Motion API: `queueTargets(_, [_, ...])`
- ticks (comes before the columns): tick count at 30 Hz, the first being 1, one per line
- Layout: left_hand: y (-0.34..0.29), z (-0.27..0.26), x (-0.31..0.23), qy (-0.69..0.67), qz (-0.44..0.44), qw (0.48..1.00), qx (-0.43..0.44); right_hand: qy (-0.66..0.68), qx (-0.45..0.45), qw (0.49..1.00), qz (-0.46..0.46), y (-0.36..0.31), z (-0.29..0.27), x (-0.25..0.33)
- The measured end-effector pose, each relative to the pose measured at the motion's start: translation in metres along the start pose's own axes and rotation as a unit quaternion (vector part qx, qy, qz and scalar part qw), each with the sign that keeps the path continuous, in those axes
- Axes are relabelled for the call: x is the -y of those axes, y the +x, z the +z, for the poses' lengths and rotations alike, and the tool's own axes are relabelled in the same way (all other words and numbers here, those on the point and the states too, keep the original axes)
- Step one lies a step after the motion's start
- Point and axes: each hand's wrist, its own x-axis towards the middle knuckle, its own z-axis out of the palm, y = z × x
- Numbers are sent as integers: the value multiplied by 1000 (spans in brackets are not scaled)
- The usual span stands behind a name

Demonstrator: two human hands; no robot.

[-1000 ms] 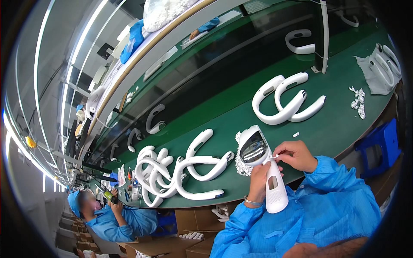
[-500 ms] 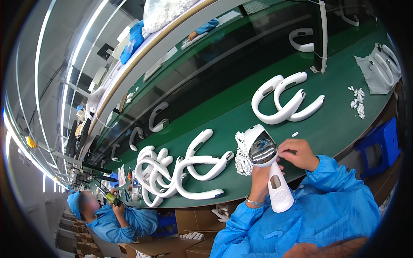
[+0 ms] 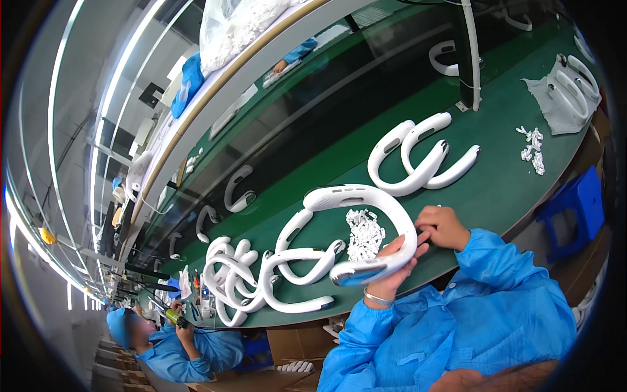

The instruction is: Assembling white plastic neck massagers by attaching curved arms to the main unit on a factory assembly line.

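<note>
Head view: white band [image 3: 405,225] in the left hand's [image 3: 386,285] grasp, above the green table [image 3: 483,196]; right hand [image 3: 444,227] just beside it, fingers bent, whether pinching anything I cannot tell; handling seems under way, how finished it is unclear; small pieces [image 3: 364,236] lie loose; other bands [image 3: 401,187] lie beyond and leftward.

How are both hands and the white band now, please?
Left hand holding white band, open side leftward. Right hand close by, curled, grip unclear. Small parts piled on table, seen within band's curve.
</note>
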Motion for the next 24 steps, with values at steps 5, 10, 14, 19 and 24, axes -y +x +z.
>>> queueTargets(5, [13, -2, -9, -93, -1, 995, 22, 520, -25, 805, 285, 8, -23, -4])
queueTargets(10, [20, -5, -5, -52, 14, 998, -13, 599, 2, 739, 310, 13, -36, -2])
queueTargets(14, [24, -9, 0, -47, 14, 998, -25, 599, -3, 722, 347, 13, -38, 2])
queueTargets(19, [26, -14, 8, 38, 57, 997, -25, 586, 11, 739, 333, 11, -40, 3])
queueTargets(24, [19, 1, 15, 178, 136, 972, -65, 580, -8, 746, 326, 12, -38, 8])
